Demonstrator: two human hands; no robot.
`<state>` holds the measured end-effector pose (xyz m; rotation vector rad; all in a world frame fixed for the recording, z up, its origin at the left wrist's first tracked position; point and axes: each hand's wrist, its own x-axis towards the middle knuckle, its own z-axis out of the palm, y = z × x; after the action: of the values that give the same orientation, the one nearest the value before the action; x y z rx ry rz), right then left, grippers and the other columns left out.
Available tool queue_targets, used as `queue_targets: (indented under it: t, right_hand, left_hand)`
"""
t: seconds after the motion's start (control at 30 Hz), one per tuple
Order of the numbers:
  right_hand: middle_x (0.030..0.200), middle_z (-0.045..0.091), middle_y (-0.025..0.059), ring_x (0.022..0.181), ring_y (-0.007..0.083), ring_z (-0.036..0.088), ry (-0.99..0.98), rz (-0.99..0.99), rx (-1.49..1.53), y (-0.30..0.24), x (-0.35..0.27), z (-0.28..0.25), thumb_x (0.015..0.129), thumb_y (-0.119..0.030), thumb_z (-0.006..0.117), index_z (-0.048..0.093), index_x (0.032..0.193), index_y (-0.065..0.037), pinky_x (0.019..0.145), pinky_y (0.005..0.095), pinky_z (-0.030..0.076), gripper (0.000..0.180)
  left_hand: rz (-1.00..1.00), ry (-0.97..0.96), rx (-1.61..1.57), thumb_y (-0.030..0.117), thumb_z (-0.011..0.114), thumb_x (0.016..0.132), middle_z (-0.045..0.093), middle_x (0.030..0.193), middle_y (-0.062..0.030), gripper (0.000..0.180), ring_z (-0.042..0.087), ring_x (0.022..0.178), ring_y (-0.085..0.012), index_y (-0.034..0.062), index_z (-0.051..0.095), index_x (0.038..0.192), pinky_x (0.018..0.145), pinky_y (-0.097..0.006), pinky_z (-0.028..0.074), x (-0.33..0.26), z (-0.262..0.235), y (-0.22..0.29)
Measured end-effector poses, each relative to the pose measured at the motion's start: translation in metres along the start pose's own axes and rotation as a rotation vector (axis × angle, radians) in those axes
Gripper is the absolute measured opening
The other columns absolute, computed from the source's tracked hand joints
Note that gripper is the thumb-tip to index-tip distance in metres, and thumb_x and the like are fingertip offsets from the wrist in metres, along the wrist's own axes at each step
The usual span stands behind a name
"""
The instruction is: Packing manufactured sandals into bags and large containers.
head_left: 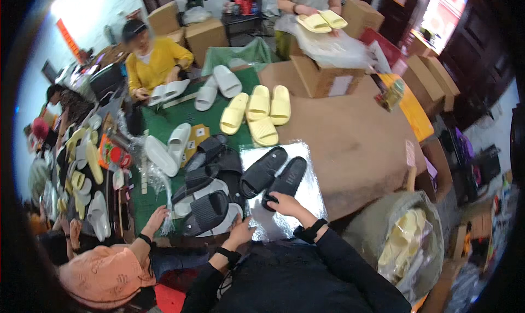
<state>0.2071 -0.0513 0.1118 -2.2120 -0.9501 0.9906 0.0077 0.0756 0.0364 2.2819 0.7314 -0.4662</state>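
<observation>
A pair of black slide sandals lies on a shiny silver sheet (313, 181) in front of me. My right hand (287, 206) grips the near end of the right-hand black slide (291, 177). Its mate, the other black slide (264, 171), rests just to the left, touched by neither hand. Low at the sheet's left edge is my left hand (239, 233), fingers apart and nothing visible in them. Beside it sits a pile of black slides (208, 212) mixed with white slides (225, 223).
Yellow slides (262, 131) and white slides (227, 82) lie farther back on the green mat (158, 121). A co-worker in a peach cap (106, 274) reaches in from the left. Brown board (350, 143) extends right, with an open carton (328, 80) behind. A sack (377, 220) holds bagged yellow slides.
</observation>
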Motion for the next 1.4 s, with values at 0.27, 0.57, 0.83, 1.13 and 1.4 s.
queue_targets:
  t: [0.27, 0.57, 0.83, 1.13, 1.4]
  right_hand:
    - [0.099, 0.059, 0.0168, 0.096, 0.0358, 0.053, 0.476, -0.016, -0.403, 0.007, 0.044, -0.022, 0.073, -0.034, 0.065, 0.053, 0.114, -0.010, 0.082, 0.0444, 0.042, 0.050]
    - [0.078, 0.063, 0.0174, 0.075, 0.0292, 0.062, -0.001, -0.115, -0.108, 0.083, 0.117, -0.017, 0.071, -0.043, 0.066, 0.064, 0.084, 0.000, 0.066, 0.0359, 0.046, 0.045]
    - [0.064, 0.055, 0.0099, 0.059, 0.0220, 0.051, 0.754, 0.286, 0.505, 0.113, 0.066, -0.021, 0.077, -0.014, 0.060, 0.059, 0.078, 0.006, 0.057, 0.0347, 0.041, 0.019]
    - [0.083, 0.053, 0.0097, 0.061, 0.0190, 0.051, 0.383, 0.272, 0.845, 0.150, 0.054, 0.004, 0.074, 0.001, 0.044, 0.051, 0.103, 0.000, 0.049, 0.0322, 0.043, 0.030]
    - [0.087, 0.055, 0.0259, 0.079, 0.0381, 0.053, 0.606, 0.258, 0.003, 0.139, 0.064, -0.007, 0.070, 0.000, 0.053, 0.054, 0.078, 0.012, 0.074, 0.0416, 0.040, 0.014]
  left_hand:
    - [0.219, 0.227, 0.065, 0.025, 0.056, 0.079, 0.039, 0.125, -0.0293, 0.045, 0.045, 0.108, -0.0428, 0.0051, 0.048, 0.119, 0.091, -0.048, 0.038, -0.012, 0.011, 0.053]
    - [0.371, -0.083, 0.153, 0.026, 0.054, 0.080, 0.031, 0.135, -0.0211, 0.048, 0.032, 0.123, -0.0382, 0.0173, 0.042, 0.126, 0.097, -0.052, 0.030, 0.028, 0.088, 0.036]
    - [0.730, 0.281, 0.368, 0.015, 0.053, 0.077, 0.022, 0.140, -0.0213, 0.058, 0.035, 0.121, -0.0394, 0.0232, 0.035, 0.131, 0.090, -0.050, 0.037, 0.025, 0.109, 0.009]
    - [0.536, 0.166, 0.362, 0.023, 0.050, 0.081, 0.034, 0.134, -0.0194, 0.048, 0.037, 0.120, -0.0338, -0.0008, 0.043, 0.122, 0.094, -0.046, 0.034, 0.009, 0.092, 0.026]
    - [0.615, 0.460, 0.423, 0.014, 0.046, 0.080, 0.050, 0.115, -0.0159, 0.032, 0.048, 0.107, -0.0304, 0.0039, 0.052, 0.109, 0.091, -0.039, 0.039, 0.015, 0.095, 0.018]
